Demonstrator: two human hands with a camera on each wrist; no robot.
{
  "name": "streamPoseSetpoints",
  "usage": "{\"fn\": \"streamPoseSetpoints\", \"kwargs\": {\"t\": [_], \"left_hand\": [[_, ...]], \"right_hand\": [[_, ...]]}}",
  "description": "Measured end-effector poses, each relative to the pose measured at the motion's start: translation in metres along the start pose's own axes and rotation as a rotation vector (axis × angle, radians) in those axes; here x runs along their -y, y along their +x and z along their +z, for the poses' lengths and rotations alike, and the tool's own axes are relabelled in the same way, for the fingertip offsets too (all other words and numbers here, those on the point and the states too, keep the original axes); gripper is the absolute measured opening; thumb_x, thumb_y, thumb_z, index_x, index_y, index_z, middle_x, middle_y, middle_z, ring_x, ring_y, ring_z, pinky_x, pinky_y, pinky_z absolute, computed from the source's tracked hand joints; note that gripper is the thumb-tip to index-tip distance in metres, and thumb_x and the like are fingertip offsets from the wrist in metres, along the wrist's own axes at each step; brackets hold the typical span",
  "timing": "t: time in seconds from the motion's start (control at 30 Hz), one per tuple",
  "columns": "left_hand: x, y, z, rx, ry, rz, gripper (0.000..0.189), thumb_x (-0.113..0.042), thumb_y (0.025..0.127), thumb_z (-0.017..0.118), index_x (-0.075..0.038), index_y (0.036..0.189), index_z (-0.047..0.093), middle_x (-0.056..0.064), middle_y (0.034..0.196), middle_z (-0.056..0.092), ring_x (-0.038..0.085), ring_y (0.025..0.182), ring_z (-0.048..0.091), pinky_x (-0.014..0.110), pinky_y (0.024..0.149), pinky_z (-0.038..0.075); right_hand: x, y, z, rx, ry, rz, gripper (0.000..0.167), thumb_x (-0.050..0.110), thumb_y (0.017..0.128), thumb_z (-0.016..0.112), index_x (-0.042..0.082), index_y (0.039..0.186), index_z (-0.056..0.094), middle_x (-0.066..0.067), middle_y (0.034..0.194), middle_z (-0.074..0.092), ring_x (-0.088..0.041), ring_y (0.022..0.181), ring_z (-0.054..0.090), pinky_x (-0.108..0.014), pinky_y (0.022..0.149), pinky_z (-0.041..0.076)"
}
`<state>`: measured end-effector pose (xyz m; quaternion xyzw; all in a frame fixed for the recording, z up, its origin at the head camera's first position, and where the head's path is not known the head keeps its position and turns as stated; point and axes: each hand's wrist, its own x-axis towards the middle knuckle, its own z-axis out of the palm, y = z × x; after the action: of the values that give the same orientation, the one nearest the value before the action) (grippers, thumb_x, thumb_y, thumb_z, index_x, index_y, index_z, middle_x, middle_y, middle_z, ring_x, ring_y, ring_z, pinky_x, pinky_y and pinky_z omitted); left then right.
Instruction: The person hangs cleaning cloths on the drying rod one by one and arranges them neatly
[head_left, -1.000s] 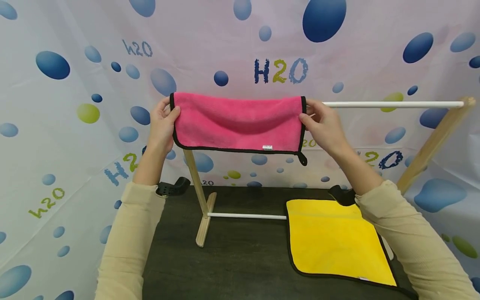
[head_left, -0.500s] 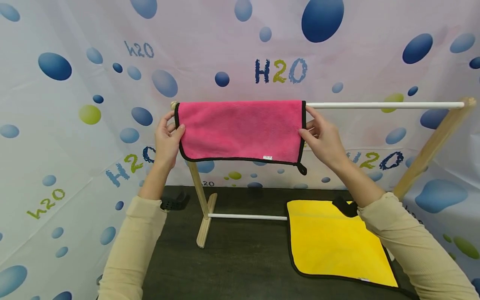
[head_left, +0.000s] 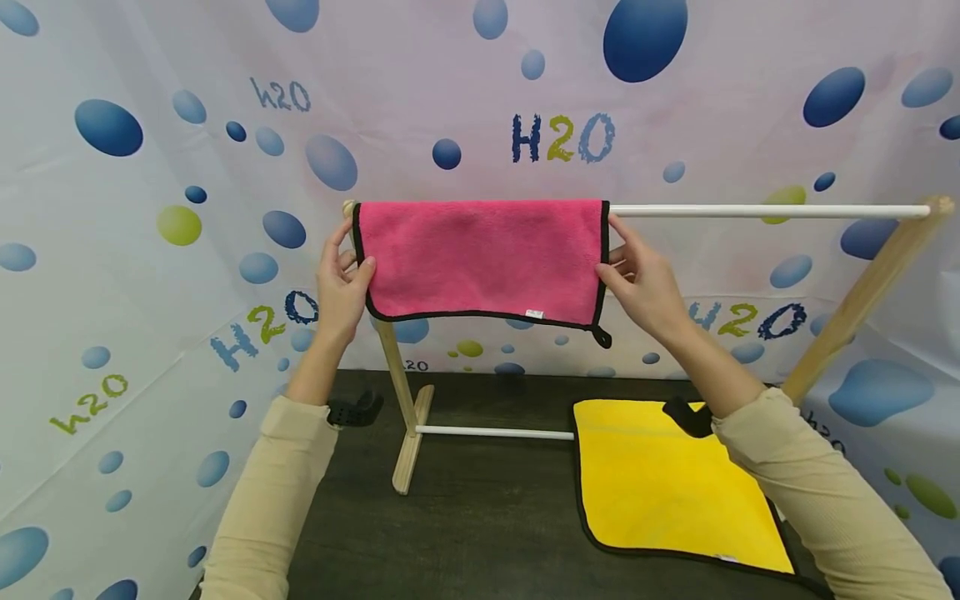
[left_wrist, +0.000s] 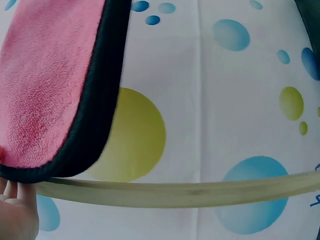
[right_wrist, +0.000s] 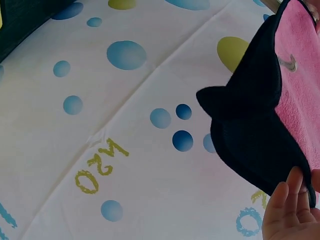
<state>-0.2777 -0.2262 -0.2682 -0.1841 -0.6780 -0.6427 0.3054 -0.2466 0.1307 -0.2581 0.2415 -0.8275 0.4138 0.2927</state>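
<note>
A pink towel (head_left: 480,258) with black edging and a small white tag hangs folded over the white top rail (head_left: 765,211), at its left end. My left hand (head_left: 341,292) pinches the left edge, thumb in front and fingers behind. At the opposite edge, my right hand (head_left: 648,279) pinches the towel the same way, just under the rail. The towel's front lies nearly smooth, with a black loop dangling from its lower right corner. The left wrist view catches the rounded corner of the pink towel (left_wrist: 45,85) beside my fingers. In the right wrist view, fingers support its dark edge.
Wooden posts, a left one (head_left: 395,367) and a right one (head_left: 862,300), carry the rail. A white lower bar (head_left: 495,432) runs between their feet. On the dark table (head_left: 450,533) a yellow towel (head_left: 667,483) with black edging lies spread, partly under my right forearm.
The pink towel's sagging top edge has come down and now lies straight along the rail. Both hands have lowered with it, and my left hand has shifted slightly right.
</note>
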Motion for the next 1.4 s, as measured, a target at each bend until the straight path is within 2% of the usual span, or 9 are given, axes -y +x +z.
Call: {"fn": "streamPoseSetpoints", "kwargs": {"t": [0.17, 0.33, 0.4, 0.57, 0.8, 0.9, 1.03, 1.23, 1.4], "left_hand": [[0.006, -0.008, -0.001, 0.006, 0.049, 0.011, 0.057, 0.006, 0.088, 0.049, -0.01, 0.14, 0.034, 0.003, 0.096, 0.059, 0.005, 0.062, 0.059, 0.016, 0.068, 0.047], [0.0, -0.021, 0.001, 0.021, 0.111, 0.024, 0.057, 0.009, 0.087, 0.048, -0.002, 0.14, 0.032, 0.024, 0.1, 0.057, 0.006, 0.059, 0.054, 0.013, 0.064, 0.044], [-0.002, -0.025, 0.001, 0.028, 0.138, 0.035, 0.056, 0.01, 0.086, 0.048, 0.001, 0.139, 0.031, 0.029, 0.102, 0.056, 0.005, 0.061, 0.054, 0.012, 0.064, 0.043], [0.002, -0.03, 0.003, 0.035, 0.15, 0.061, 0.055, 0.013, 0.085, 0.047, 0.005, 0.137, 0.032, 0.032, 0.097, 0.056, 0.003, 0.062, 0.054, 0.011, 0.062, 0.041], [0.014, -0.036, 0.006, 0.019, 0.175, 0.073, 0.054, 0.014, 0.084, 0.048, 0.007, 0.136, 0.033, 0.034, 0.092, 0.056, 0.004, 0.064, 0.054, 0.01, 0.063, 0.043], [0.018, -0.041, 0.007, 0.017, 0.178, 0.057, 0.055, 0.012, 0.085, 0.048, 0.005, 0.137, 0.031, 0.033, 0.092, 0.055, -0.002, 0.066, 0.055, 0.01, 0.065, 0.044], [0.02, -0.045, 0.008, 0.016, 0.189, 0.048, 0.056, 0.011, 0.086, 0.048, 0.005, 0.139, 0.028, 0.033, 0.092, 0.055, -0.007, 0.066, 0.054, 0.011, 0.065, 0.043], [0.028, -0.048, 0.008, 0.014, 0.165, 0.075, 0.053, 0.011, 0.086, 0.049, 0.009, 0.136, 0.031, 0.035, 0.093, 0.055, -0.005, 0.068, 0.058, 0.014, 0.066, 0.048], [0.036, -0.053, 0.003, 0.017, 0.158, 0.055, 0.053, 0.013, 0.085, 0.049, 0.009, 0.135, 0.032, 0.037, 0.094, 0.055, 0.001, 0.069, 0.06, 0.016, 0.068, 0.05]], "right_hand": [[-0.007, -0.009, 0.006, 0.018, 0.021, -0.04, 0.067, -0.001, 0.086, 0.056, 0.009, 0.145, 0.024, -0.018, 0.085, 0.063, -0.009, 0.073, 0.055, -0.022, 0.069, 0.046], [-0.016, -0.022, 0.016, 0.076, 0.023, -0.047, 0.07, -0.001, 0.087, 0.055, 0.008, 0.146, 0.019, -0.019, 0.087, 0.062, -0.026, 0.079, 0.058, -0.046, 0.078, 0.049], [-0.019, -0.027, 0.019, 0.104, 0.01, -0.039, 0.069, 0.0, 0.088, 0.055, 0.009, 0.146, 0.019, -0.019, 0.088, 0.061, -0.029, 0.08, 0.059, -0.048, 0.078, 0.049], [-0.027, -0.033, 0.023, 0.133, -0.036, -0.041, 0.066, 0.0, 0.089, 0.054, 0.011, 0.145, 0.021, -0.016, 0.084, 0.063, -0.027, 0.074, 0.061, -0.043, 0.071, 0.049], [-0.038, -0.04, 0.027, 0.12, -0.045, -0.045, 0.066, -0.003, 0.088, 0.053, 0.008, 0.145, 0.022, -0.014, 0.08, 0.061, -0.025, 0.072, 0.06, -0.043, 0.074, 0.051], [-0.042, -0.044, 0.029, 0.103, -0.021, -0.044, 0.064, -0.003, 0.089, 0.053, 0.003, 0.144, 0.022, -0.014, 0.082, 0.06, -0.024, 0.073, 0.058, -0.025, 0.077, 0.049], [-0.041, -0.05, 0.032, 0.055, 0.035, -0.062, 0.063, -0.005, 0.087, 0.054, -0.002, 0.143, 0.024, -0.015, 0.081, 0.062, -0.022, 0.071, 0.058, -0.004, 0.074, 0.039], [-0.049, -0.059, 0.038, 0.005, 0.071, -0.08, 0.063, -0.008, 0.085, 0.055, 0.002, 0.142, 0.029, -0.014, 0.08, 0.064, -0.026, 0.07, 0.062, -0.003, 0.076, 0.04], [-0.055, -0.068, 0.04, 0.015, 0.078, -0.076, 0.055, -0.011, 0.086, 0.052, -0.003, 0.138, 0.035, -0.015, 0.081, 0.064, -0.026, 0.07, 0.062, -0.003, 0.075, 0.04]]}}
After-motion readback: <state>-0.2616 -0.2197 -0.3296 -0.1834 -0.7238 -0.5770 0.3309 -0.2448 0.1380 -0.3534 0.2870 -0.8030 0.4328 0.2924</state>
